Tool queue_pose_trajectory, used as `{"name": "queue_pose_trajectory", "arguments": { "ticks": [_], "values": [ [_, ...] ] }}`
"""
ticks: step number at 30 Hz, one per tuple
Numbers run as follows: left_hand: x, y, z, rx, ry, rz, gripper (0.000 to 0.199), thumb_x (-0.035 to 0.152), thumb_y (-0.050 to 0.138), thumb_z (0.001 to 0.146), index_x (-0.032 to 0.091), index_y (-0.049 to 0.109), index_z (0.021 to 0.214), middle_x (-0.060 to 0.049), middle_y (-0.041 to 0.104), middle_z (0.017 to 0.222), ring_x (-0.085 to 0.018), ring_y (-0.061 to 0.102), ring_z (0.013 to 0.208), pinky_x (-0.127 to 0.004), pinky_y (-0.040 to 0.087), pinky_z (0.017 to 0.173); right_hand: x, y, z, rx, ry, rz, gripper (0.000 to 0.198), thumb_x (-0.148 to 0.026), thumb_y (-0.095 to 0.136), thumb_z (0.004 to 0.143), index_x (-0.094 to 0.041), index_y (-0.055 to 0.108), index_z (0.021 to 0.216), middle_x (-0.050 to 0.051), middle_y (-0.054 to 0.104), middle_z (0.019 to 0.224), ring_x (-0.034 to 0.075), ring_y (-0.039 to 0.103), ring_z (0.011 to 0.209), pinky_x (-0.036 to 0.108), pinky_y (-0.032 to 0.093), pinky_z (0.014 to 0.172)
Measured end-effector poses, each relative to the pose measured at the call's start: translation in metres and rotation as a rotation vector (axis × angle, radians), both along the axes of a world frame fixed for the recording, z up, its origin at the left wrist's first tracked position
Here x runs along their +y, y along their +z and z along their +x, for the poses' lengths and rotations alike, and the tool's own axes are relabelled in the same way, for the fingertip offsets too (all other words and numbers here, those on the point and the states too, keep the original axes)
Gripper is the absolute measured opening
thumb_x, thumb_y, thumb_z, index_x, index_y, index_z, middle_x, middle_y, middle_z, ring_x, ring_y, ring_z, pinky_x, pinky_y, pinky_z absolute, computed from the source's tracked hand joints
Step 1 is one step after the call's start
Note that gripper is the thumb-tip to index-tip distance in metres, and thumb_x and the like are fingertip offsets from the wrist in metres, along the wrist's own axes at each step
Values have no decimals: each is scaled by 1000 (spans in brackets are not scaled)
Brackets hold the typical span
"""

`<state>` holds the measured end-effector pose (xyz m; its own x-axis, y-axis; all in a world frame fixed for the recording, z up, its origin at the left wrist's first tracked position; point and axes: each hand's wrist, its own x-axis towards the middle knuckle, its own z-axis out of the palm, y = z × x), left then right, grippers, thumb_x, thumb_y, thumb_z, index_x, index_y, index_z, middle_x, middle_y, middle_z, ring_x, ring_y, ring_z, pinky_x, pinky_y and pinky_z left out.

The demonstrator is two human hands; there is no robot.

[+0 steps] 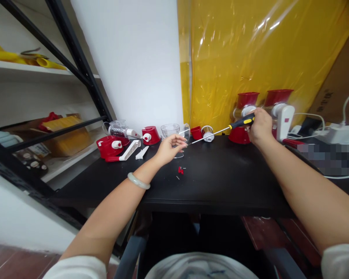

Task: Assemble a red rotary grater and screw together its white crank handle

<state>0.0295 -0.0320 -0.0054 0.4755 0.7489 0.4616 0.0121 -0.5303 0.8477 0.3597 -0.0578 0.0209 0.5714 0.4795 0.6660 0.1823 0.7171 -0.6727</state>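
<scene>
My right hand grips the yellow and black handle of a screwdriver, whose long shaft points left and slightly down. At the shaft's tip, my left hand has its thumb and fingers pinched together; whatever lies between them is too small to name. Below the left hand, a small red plastic piece and a tiny pin or screw lie on the black table. Behind the left hand stands a clear plastic cup-shaped part, partly covered by my fingers.
Red base parts, a white crank arm and a grater drum lie along the back. Red and white rotary graters stand at the right, near a white charger with cables. A black-framed shelf borders the left.
</scene>
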Motion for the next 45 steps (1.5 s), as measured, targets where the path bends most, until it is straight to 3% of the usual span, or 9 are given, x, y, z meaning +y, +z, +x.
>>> {"name": "queue_pose_trajectory", "arguments": {
  "ticks": [6,30,45],
  "values": [
    [0,2,-1,-112,23,-126,39,35,76,70,15,57,97,-3,67,81,-16,69,78,-24,58,58,-5,3,-8,10,27,23,31,-48,55,78,-22,47,64,-7,38,47,7,33,31,23,25,29],
    [-5,1,3,-64,17,-145,39,35,77,69,14,59,97,-4,69,79,-17,70,76,-23,57,54,-2,1,-6,-12,-9,-2,31,-48,53,79,-22,48,65,-6,40,49,8,37,33,22,26,29],
    [-6,3,2,-119,25,-276,38,32,79,69,14,59,97,-5,71,81,-16,69,74,-23,57,54,-1,-1,-6,-41,-11,22,29,-46,52,81,-21,50,67,-6,41,47,8,38,32,23,26,29]
  ]
}}
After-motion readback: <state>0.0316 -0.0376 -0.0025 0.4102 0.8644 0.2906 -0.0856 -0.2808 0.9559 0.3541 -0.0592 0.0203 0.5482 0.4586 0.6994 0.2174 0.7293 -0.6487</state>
